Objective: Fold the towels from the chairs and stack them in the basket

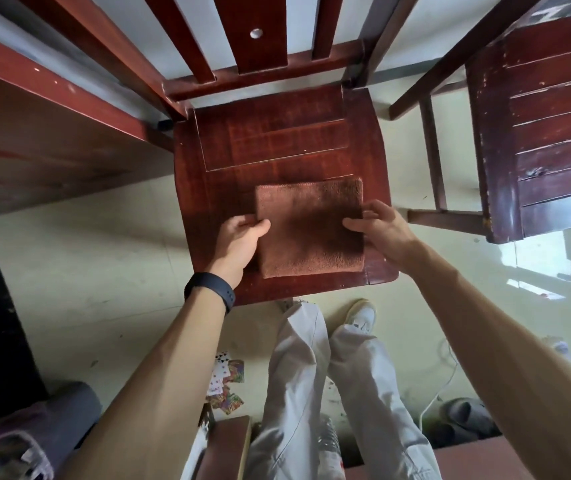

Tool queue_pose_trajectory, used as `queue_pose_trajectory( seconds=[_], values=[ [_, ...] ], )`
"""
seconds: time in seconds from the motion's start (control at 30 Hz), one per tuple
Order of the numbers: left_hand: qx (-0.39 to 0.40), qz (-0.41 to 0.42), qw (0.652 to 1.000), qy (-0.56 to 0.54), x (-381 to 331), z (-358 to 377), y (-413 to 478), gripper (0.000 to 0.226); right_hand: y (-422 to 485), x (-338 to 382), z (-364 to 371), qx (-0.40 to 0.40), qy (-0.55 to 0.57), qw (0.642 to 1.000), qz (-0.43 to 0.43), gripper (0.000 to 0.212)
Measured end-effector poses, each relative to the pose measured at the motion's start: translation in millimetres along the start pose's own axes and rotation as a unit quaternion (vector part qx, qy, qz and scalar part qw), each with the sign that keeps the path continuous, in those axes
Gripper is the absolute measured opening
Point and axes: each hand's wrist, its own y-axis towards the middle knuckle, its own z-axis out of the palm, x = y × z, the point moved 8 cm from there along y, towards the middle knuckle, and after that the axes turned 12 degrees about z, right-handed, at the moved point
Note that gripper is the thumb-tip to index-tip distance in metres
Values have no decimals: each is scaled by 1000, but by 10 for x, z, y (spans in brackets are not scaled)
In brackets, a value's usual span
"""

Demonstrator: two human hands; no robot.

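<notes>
Hands sit at either side of the folded brown towel (310,226), which lies flat on the near right part of the chair seat (277,143), a firm surface that keeps its layers square. The left hand (239,239) pinches the left edge, thumb on top and fingers curled close against the side. The right hand (379,226) closes narrowly on the right edge, thumb likewise on the cloth. Gripping both sides together probably serves to lift the bundle without it unfolding. No basket shows, so the carry is not yet begun. A second chair (554,133) stands far right.
</notes>
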Motion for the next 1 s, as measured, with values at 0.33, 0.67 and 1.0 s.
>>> queue_pose_trajectory(
  seconds=[0.33, 0.67, 1.0],
  values=[
    [153, 43, 984, -85, -711, 340, -993, 27, -1338, -1, -659, 75, 78, 992, -71, 29],
    [297, 108, 949, -11, -2342, 1516, -2778, 30, -3508, -138, -2319, -30, 192, 971, -141, 31],
    [453, 209, 859, 118, -3445, 3620, -4880, 27, -5379, -1117, -4267, -153, 353, 893, -233, 38]
  ],
)
